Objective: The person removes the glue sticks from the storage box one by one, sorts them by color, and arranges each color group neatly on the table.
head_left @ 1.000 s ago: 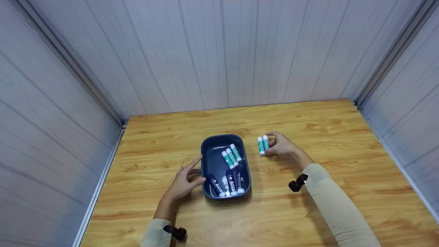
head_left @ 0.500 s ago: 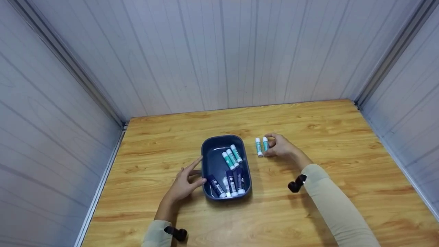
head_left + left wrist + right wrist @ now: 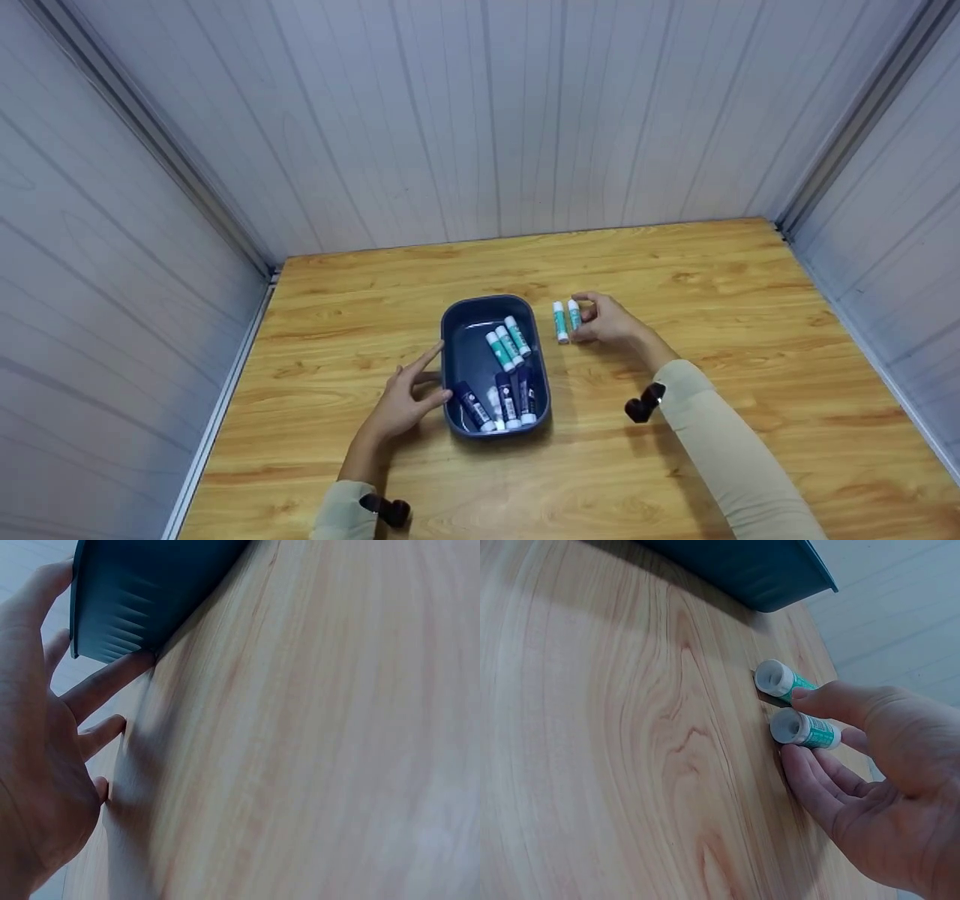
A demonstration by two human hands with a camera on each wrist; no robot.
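Two green-and-white tubes lie side by side on the wooden table (image 3: pixel 712 315), just right of a dark blue tray (image 3: pixel 457 330). My right hand (image 3: pixel 592 316) pinches the nearer tube (image 3: pixel 574 315) (image 3: pixel 810 729) between thumb and fingers. The thumb tip also reaches the farther tube (image 3: pixel 559 322) (image 3: pixel 778 678). The tray holds three green tubes (image 3: pixel 508 341) and several navy tubes (image 3: pixel 506 400). My left hand (image 3: pixel 416 384) (image 3: pixel 97 690) rests with straight fingers against the tray's left wall (image 3: pixel 142 592).
Pale panelled walls (image 3: pixel 480 112) close in the table at the back and on both sides. Black wrist cameras (image 3: pixel 645 403) sit on both sleeves. Bare wood stretches to the right of and in front of the tray.
My right hand has slid the two green tubes a little to the left, closer to the tray. The left hand and the tray have stayed put.
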